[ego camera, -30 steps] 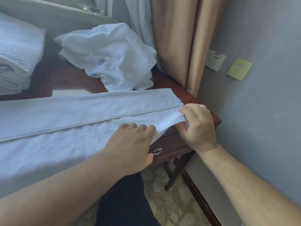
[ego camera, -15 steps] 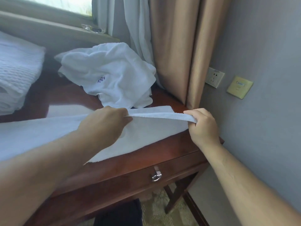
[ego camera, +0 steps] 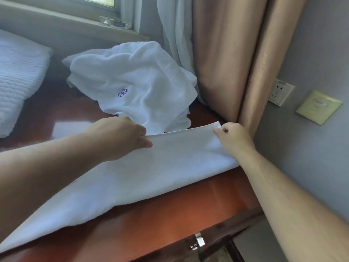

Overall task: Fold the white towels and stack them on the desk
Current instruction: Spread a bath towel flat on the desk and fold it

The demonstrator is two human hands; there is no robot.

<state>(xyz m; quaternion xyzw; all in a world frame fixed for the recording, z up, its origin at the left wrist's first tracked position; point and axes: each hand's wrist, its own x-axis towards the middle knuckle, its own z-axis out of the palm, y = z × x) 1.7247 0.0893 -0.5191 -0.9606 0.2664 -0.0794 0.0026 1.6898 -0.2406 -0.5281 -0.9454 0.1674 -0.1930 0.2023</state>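
White towel (ego camera: 143, 178) spread on counter (ego camera: 170, 220), far edge pinched between left hand (ego camera: 120, 137) and right hand (ego camera: 234, 138), crumpled towel (ego camera: 136, 87) behind.

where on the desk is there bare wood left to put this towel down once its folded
Bare wood shows on the desk along the near edge, in front of the held towel, and in a strip between the folded stack on the left and the crumpled towel. The far right corner, by the curtain, is crowded.

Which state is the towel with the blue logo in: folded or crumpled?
Crumpled. The logo towel lies in a loose, wrinkled heap on the desk, with no straight folded edges.
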